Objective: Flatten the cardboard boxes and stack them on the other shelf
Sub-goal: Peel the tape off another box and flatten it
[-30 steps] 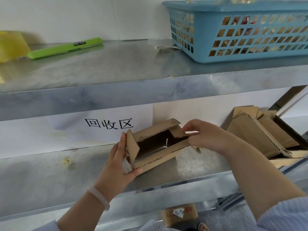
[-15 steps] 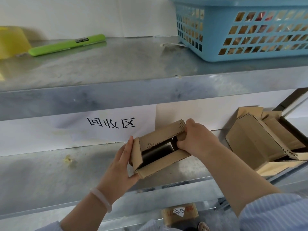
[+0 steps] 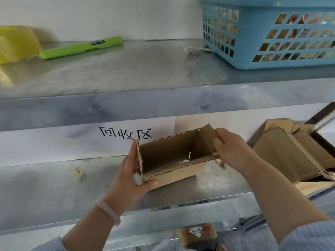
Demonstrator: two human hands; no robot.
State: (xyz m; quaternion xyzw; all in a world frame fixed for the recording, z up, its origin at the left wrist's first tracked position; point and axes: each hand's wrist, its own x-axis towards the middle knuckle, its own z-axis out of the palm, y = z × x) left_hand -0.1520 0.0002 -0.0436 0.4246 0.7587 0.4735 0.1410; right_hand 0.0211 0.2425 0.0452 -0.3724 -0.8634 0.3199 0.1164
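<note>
Matt corrugated cardboard box (image 3: 174, 156) over dull, mottled metal shelf (image 3: 54, 187).

One wide-angle camera worn on the head, facing forward and a little down, upper shelf (image 3: 145, 73) seen from just above, lower shelf (image 3: 45, 187) near, left hand (image 3: 126, 178), right hand (image 3: 233, 151) and cardboard box (image 3: 177, 173) very close, centre of frame.

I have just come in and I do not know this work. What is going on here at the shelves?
A person holds a small cardboard box at the lower shelf with both hands. The left hand grips its left end and the right hand pinches its right end. The box is open and not yet flat. More boxes lie at the right of this shelf. A blue basket stands on the upper shelf.
</note>
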